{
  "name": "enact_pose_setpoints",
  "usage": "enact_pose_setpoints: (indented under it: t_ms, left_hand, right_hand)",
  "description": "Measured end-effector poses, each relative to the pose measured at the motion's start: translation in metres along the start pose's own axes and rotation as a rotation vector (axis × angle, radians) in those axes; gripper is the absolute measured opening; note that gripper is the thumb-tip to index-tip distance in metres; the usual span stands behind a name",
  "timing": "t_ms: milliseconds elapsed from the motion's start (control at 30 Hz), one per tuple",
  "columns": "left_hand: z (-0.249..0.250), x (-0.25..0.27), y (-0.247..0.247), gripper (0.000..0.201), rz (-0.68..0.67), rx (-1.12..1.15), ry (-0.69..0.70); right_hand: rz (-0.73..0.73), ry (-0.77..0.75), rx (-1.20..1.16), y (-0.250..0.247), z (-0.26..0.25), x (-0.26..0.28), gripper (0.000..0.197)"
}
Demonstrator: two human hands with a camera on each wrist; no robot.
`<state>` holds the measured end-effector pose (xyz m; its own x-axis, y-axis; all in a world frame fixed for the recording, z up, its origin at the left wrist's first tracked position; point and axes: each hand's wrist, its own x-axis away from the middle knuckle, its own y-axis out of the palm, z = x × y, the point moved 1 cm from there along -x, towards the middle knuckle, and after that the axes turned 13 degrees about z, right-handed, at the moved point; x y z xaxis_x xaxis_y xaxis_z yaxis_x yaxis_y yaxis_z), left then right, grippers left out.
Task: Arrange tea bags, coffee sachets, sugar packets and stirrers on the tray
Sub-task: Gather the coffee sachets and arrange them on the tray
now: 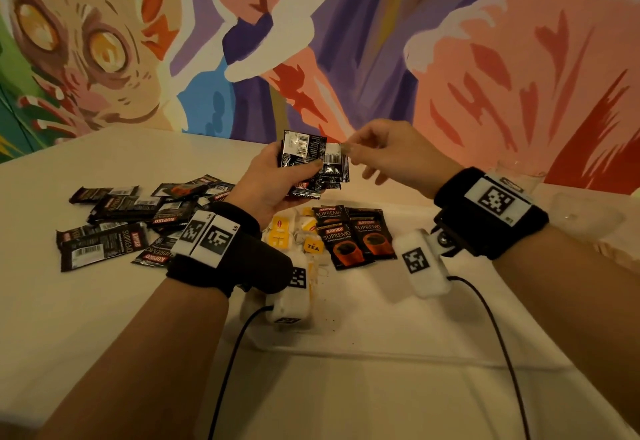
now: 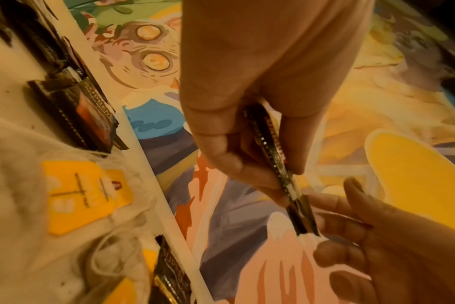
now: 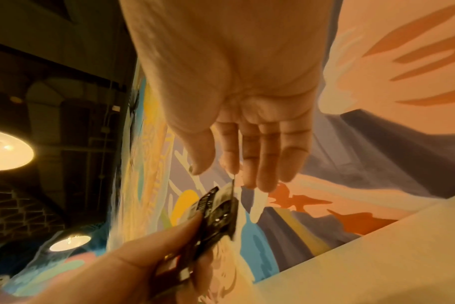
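My left hand [image 1: 273, 179] is raised over the table and grips a fanned stack of black coffee sachets [image 1: 306, 162]. My right hand [image 1: 349, 150] pinches the white corner of one sachet in that stack between thumb and forefinger. The left wrist view shows the stack [image 2: 273, 156] edge-on in my left hand [image 2: 221, 152], with the right hand [image 2: 377, 236] at its lower end. In the right wrist view my right hand [image 3: 229, 160] touches the top edge of the stack [image 3: 216, 216]. Under my hands lie yellow-tagged tea bags [image 1: 298, 235] and face-up coffee sachets [image 1: 353, 235].
A loose pile of more black sachets [image 1: 114, 228] is spread on the white cloth [image 1: 86, 318] to the left. A clear glass [image 1: 516, 176] and a transparent dish [image 1: 585, 214] stand at the far right. A painted mural wall [image 1: 485, 75] backs the table. Cables trail from both wrist cameras.
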<state>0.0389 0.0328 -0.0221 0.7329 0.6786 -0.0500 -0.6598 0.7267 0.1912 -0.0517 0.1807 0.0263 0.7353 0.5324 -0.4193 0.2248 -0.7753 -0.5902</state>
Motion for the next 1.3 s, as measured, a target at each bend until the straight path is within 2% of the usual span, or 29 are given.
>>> enact_pose_setpoints:
  t_ms: [200, 300, 367, 433, 567, 700, 800, 900, 1000, 1067, 1167, 1300]
  left_hand:
    - [0.000, 0.002, 0.000, 0.039, -0.011, -0.005, 0.027]
    - [-0.001, 0.004, 0.001, 0.043, -0.046, -0.033, 0.059]
    - [-0.001, 0.005, 0.001, 0.047, -0.059, -0.026, 0.081]
    - [0.000, 0.005, 0.002, 0.042, -0.069, -0.017, 0.095]
    - [0.004, 0.007, 0.003, 0.009, -0.082, 0.025, 0.031]
    - [0.005, 0.005, 0.000, 0.013, -0.049, 0.067, -0.003]
    - [0.005, 0.000, -0.006, 0.013, 0.045, 0.075, 0.021]
    - [0.007, -0.008, -0.014, 0.010, 0.183, 0.110, 0.046]
    - [0.008, -0.011, -0.018, 0.011, 0.259, 0.165, 0.053]
    - [0.008, -0.012, -0.018, 0.011, 0.262, 0.183, 0.052]
    - [0.007, -0.012, -0.017, 0.013, 0.238, 0.192, 0.040]
    - [0.006, -0.009, -0.013, 0.010, 0.138, 0.202, -0.005]
  right_hand:
    - [-0.006, 0.029, -0.070, 0.017, -0.010, -0.003, 0.046]
    - [0.050, -0.023, -0.038, 0.021, -0.014, -0.005, 0.038]
    - [0.069, -0.010, -0.033, 0.023, -0.017, -0.006, 0.025]
    - [0.074, 0.028, -0.060, 0.024, -0.019, -0.007, 0.016]
    - [0.111, 0.083, -0.152, 0.020, -0.016, -0.009, 0.024]
    - [0.239, 0.070, -0.178, 0.013, -0.007, -0.007, 0.027]
    - [0.320, 0.026, -0.319, -0.001, 0.002, 0.001, 0.026]
    - [0.239, -0.054, -0.293, -0.011, 0.014, 0.012, 0.024]
    - [0.100, -0.156, -0.004, -0.005, 0.030, 0.023, 0.015]
    - [-0.013, -0.253, 0.147, 0.002, 0.037, 0.031, 0.012]
    - [-0.154, -0.363, 0.251, 0.006, 0.038, 0.037, 0.012]
    - [-0.516, -0.296, 0.409, 0.014, 0.041, 0.044, 0.022]
